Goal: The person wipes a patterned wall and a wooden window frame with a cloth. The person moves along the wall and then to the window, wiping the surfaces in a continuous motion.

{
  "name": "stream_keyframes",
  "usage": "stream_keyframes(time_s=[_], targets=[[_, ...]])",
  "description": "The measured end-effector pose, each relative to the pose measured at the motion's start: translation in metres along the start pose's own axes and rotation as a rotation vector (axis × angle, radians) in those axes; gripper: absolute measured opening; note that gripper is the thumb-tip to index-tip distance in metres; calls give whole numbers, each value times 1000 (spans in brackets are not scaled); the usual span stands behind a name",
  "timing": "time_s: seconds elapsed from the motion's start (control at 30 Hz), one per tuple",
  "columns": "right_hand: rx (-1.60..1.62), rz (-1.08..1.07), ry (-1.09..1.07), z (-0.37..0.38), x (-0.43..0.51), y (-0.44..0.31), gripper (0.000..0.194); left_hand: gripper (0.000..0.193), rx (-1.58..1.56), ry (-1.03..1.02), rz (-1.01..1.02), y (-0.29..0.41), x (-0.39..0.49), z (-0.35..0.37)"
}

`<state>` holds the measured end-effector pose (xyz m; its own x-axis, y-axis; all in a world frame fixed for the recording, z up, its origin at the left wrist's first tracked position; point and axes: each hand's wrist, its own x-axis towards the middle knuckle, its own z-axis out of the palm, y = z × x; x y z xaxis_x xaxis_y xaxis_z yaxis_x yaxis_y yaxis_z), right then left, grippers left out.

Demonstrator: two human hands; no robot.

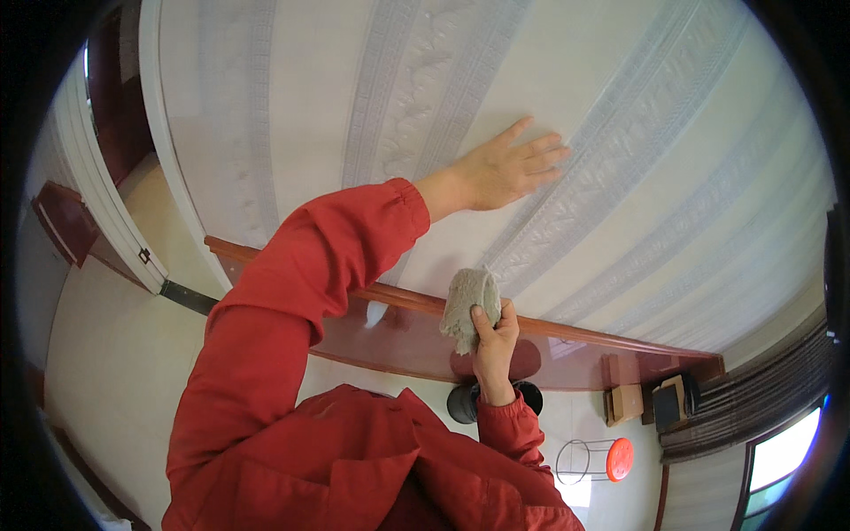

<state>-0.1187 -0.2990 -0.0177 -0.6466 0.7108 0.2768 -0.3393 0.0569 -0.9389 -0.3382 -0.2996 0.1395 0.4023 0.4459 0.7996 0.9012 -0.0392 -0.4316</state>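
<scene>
My left hand (508, 169) lies against the wallpapered wall (531, 86), its fingers apart and pointing right. Nothing is in it. The fingertips reach the edge of a grey patterned stripe on the pale wallpaper. Lower down, my right hand (495, 342) grips a folded grey-beige cloth (468, 305), with the thumb on the near side. That cloth is held up in front of the wooden ledge of the wainscot; whether it touches the wall, I cannot tell. Red sleeves cover both my arms.
Below the wallpaper runs a brown wooden ledge (412, 297) over glossy reddish panelling (412, 335). A black bucket (463, 403), a stool with a red seat (619, 459) and cardboard boxes (624, 405) stand on the floor. A doorway (159, 219) opens at left; a dark curtain (750, 405) hangs at right.
</scene>
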Motion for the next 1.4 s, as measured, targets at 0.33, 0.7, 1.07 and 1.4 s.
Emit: stream_keyframes(time_s=[0.33,0.7,1.07,1.4], targets=[[-105,-251,8,48,74,-72,19,40,76,92,-189,-11,-37,-48],[-1020,-1594,229,120,200,-179,15,62,305,-180,-465,-46,-60,-84],[-1269,-1402,-138,81,164,-55,7,69,267,-247,-438,-36,-83,-78],[-1282,-1465,-213,83,181,-106,5,72,262,-166,-483,-45,-79,-97]])
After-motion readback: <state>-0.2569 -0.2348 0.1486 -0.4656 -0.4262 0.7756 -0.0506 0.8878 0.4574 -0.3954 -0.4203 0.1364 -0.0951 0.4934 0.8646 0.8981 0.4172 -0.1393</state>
